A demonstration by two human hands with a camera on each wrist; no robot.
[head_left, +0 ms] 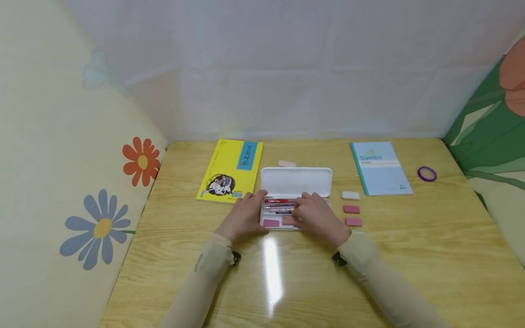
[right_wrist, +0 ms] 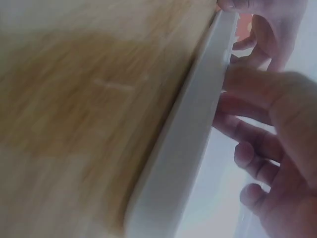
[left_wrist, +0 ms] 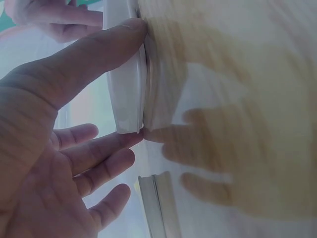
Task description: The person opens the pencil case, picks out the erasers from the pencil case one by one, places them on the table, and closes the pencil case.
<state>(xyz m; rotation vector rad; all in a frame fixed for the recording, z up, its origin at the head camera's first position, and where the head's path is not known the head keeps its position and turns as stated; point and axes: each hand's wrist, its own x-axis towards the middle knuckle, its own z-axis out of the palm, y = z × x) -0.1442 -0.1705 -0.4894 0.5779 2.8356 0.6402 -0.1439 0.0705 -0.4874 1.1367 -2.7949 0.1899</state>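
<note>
A white pencil case (head_left: 280, 228) lies open on the table, its lid (head_left: 296, 182) raised at the back. Pens (head_left: 279, 206), one of them red, fill its rear part. A pink eraser (head_left: 270, 222) lies in the front left, and a salmon-pink eraser (head_left: 288, 220) beside it. My left hand (head_left: 242, 216) grips the case's left end, thumb (left_wrist: 124, 42) on the front wall and fingers towards the back. My right hand (head_left: 317, 216) reaches into the case, thumb and forefinger pinching at the salmon-pink eraser. That hand hides the case's right part.
A white eraser (head_left: 350, 195) and two pink erasers (head_left: 351, 209) lie in a column right of the case. Behind the lid is a pale pink eraser (head_left: 286, 163). A yellow book (head_left: 229, 173), a blue notebook (head_left: 381, 168) and a purple ring (head_left: 427, 173) lie farther out.
</note>
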